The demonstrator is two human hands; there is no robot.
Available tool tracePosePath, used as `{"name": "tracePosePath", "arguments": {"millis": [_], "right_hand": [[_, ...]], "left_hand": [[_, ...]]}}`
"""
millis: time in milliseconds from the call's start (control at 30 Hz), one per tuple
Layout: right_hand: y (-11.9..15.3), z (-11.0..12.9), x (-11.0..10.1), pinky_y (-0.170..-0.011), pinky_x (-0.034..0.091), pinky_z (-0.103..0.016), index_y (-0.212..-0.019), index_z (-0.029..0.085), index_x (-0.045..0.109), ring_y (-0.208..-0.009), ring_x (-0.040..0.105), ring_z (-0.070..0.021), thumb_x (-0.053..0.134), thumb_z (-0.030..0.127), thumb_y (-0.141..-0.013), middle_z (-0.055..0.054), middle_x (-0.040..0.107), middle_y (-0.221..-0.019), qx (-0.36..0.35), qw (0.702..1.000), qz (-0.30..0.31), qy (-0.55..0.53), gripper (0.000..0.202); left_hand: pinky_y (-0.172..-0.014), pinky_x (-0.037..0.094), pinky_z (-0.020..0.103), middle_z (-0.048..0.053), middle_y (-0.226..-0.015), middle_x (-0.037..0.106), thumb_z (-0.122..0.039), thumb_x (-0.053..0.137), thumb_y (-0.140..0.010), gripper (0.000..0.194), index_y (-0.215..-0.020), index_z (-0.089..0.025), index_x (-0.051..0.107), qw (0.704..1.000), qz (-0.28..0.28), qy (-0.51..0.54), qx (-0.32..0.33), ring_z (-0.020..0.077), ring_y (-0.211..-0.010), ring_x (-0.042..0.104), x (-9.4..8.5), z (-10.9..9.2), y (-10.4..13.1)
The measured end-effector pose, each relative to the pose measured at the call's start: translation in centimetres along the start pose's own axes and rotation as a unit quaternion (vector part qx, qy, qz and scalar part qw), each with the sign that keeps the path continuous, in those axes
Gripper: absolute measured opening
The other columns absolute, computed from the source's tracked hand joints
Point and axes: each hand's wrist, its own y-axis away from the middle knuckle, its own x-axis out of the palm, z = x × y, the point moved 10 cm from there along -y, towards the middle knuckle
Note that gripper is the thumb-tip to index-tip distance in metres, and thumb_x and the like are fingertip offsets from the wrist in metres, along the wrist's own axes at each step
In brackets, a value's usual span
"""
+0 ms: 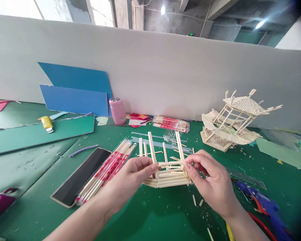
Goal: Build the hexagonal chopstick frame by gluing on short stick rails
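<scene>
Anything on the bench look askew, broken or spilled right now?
The finished stick pavilion leans, its roof tilted to one side. Short stick offcuts lie loose on the green mat by the right hand. The frame held with the left hand looks even.

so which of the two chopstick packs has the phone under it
The long bundle of chopsticks beside the left hand: its near end lies across the phone. The other pack lies by the wall.
</scene>
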Motion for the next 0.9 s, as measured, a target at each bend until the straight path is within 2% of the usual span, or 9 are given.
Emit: {"name": "tracePosePath", "arguments": {"millis": [467, 733, 900], "right_hand": [[0.02, -0.31, -0.2, -0.055, 0.038, -0.024, -0.087, 0.023, 0.057, -0.066, 0.047, -0.0117, 0.054, 0.018, -0.082, 0.001, 0.051, -0.079, -0.003, 1.0, -0.022, -0.004, 0.008], [-0.1, -0.9, 0.43, -0.058, 0.039, -0.023, -0.081, 0.023, 0.053, -0.067, 0.046, -0.0113, 0.05, 0.022, -0.085, 0.002, 0.047, -0.078, 0.034, 0.999, 0.024, -0.032, 0.005], [-0.3, -0.65, 0.41, -0.059, 0.038, -0.023, -0.08, 0.023, 0.051, -0.067, 0.044, -0.0112, 0.049, 0.022, -0.086, 0.002, 0.045, -0.076, 0.029, 0.998, 0.041, -0.028, 0.007]], "left_hand": [[-0.069, 0.036, 0.025, -0.002, -0.069, 0.06, -0.04, 0.058, -0.078, 0.024, -0.069, -0.018, 0.061, 1.0, -0.004, -0.008, -0.002, 0.0148, -0.071, 0.051, 0.0, 0.01, -0.1], [-0.068, 0.036, 0.026, -0.001, -0.068, 0.059, -0.04, 0.057, -0.078, 0.025, -0.068, -0.018, 0.061, 1.0, -0.001, -0.012, 0.004, 0.0149, -0.069, 0.051, 0.17, -0.23, -0.05], [-0.067, 0.035, 0.025, -0.002, -0.069, 0.058, -0.04, 0.056, -0.079, 0.025, -0.07, -0.018, 0.062, 1.0, 0.004, -0.012, 0.007, 0.0137, -0.068, 0.049, 0.15, -0.28, -0.06]]}}
